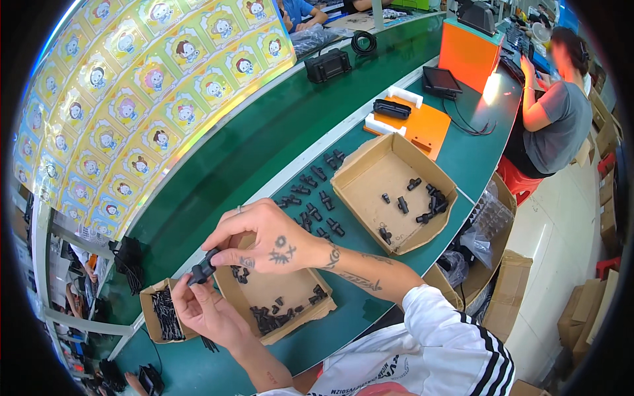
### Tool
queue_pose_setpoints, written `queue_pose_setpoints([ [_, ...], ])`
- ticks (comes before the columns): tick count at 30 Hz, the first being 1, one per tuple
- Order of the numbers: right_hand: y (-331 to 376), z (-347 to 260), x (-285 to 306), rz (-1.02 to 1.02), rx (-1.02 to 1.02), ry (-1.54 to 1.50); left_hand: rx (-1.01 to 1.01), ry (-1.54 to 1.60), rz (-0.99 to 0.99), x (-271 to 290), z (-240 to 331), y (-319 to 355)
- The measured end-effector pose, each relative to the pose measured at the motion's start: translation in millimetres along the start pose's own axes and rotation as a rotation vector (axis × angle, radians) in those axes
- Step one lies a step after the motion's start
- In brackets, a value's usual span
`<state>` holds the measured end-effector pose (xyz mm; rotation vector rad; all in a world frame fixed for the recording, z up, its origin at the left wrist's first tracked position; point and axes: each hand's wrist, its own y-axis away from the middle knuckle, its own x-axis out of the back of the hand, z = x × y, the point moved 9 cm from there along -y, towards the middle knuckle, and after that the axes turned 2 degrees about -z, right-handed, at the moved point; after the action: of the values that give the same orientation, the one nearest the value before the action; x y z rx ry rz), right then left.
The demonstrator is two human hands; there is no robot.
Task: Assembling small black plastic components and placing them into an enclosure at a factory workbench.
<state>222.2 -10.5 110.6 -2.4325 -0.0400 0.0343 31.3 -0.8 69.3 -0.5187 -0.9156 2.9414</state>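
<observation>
Above the left end of the bench, both hands hold a small black plastic fitting with a rounded, knobbly body (201, 270). My right hand (272, 239) pinches its upper end between thumb and fingers. The fingers of my left hand (212, 315) close round its lower end. Beneath my hands is a shallow cardboard tray (322, 310) with small loose black parts (271, 318). Beside my left hand stands a small carton (181, 330) of thin black pieces (166, 315). Several similar black fittings (313, 211) lie in loose rows on the green bench beyond my right wrist.
A second cardboard tray (360, 173) holds several black fittings. Past it are an orange board (422, 129) with white blocks, a wired black screen (441, 80) and an orange box (467, 56). A green conveyor (264, 125) runs alongside. A seated person (561, 125) works at right.
</observation>
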Motion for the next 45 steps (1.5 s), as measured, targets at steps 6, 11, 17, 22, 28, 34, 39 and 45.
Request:
queue_pose_setpoints([
  [6, 0, 2, -7, -0.008, 0.053, 0.049, -0.064, -0.102, -0.072, 4, -1, -6],
  [11, 3, 0, -6, -0.041, 0.079, 0.084, -0.012, -0.083, -0.162, 8, -7, -10],
  [17, 6, -6, -6, -0.027, 0.229, 0.223, 0.100, -0.101, -0.224, 9, -12, -15],
  [22, 5, -3, -6, -0.050, 0.222, 0.241, 0.075, -0.131, -0.240, 8, -15, -16],
  [28, 8, -9, -7, -0.036, 0.293, 0.252, 0.120, -0.093, -0.226, 10, -18, -16],
  [34, 7, -1, -8, -0.124, 0.103, 0.096, 0.030, -0.085, -0.301, 10, -13, -19],
  [39, 8, 10, -13, -0.251, -0.015, 0.010, 0.103, -0.112, -0.447, 9, -18, -20],
  [45, 13, 0, -29, -0.431, 0.049, 0.034, 0.195, -0.019, -0.430, 8, -20, -20],
])
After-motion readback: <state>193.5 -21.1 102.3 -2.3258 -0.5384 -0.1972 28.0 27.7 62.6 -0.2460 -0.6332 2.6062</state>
